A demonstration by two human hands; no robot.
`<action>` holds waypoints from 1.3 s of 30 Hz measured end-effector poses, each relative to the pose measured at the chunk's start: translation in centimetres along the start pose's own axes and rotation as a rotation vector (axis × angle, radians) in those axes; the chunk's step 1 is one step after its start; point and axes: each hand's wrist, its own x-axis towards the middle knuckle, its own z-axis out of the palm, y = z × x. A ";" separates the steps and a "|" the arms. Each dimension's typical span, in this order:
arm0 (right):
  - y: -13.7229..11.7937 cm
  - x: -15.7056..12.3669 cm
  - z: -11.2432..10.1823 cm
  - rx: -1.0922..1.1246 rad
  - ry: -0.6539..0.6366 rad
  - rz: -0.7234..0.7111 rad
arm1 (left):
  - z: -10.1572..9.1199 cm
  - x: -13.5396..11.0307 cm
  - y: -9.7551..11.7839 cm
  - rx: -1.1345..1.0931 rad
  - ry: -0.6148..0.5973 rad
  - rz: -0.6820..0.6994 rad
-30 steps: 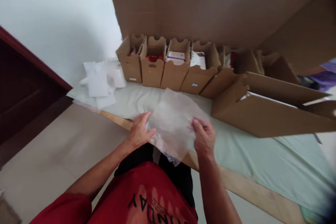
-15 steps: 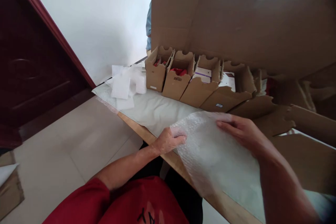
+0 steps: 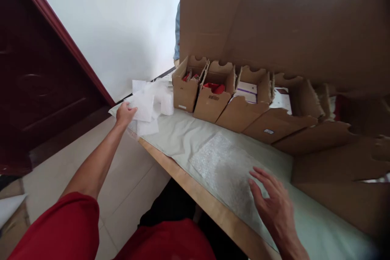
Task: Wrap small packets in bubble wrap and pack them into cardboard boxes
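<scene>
A sheet of bubble wrap lies flat on the pale cloth over the table. My right hand rests on its near right part with fingers spread, open. My left hand is stretched out to the far left corner of the table and touches a heap of white foam sheets. Its fingers curl at the heap's edge; whether they grip a sheet is unclear.
A row of small open cardboard boxes with red and white packs stands behind the bubble wrap. A large cardboard panel rises behind them, with another person partly hidden behind it. Folded cardboard lies at right. A dark door is at left.
The bubble wrap has been laid flat on the table. My left hand has let go of it and reached left to the foam sheets. My right hand now rests on the wrap.
</scene>
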 end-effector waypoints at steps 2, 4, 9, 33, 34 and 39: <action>0.0 -1.7 -1.0 0.013 0.003 0.046 | 0.2 0.4 0.3 -0.011 -0.014 0.014; -0.4 -2.6 -2.1 0.033 -0.002 0.121 | -0.1 -0.9 1.0 -0.029 0.016 0.056; -3.8 -2.7 -3.1 0.330 -0.083 0.362 | -2.0 -10.3 4.6 -0.082 0.184 0.575; -13.5 -4.4 -4.0 1.369 -0.178 0.667 | 2.0 -29.7 2.6 -0.333 -0.860 0.564; -13.3 -4.3 -4.4 1.346 -0.148 0.666 | 1.7 -29.6 2.6 -0.329 -0.947 0.519; -10.3 -5.2 -5.0 1.156 0.136 0.845 | 0.2 -29.0 3.6 -0.302 -1.232 0.384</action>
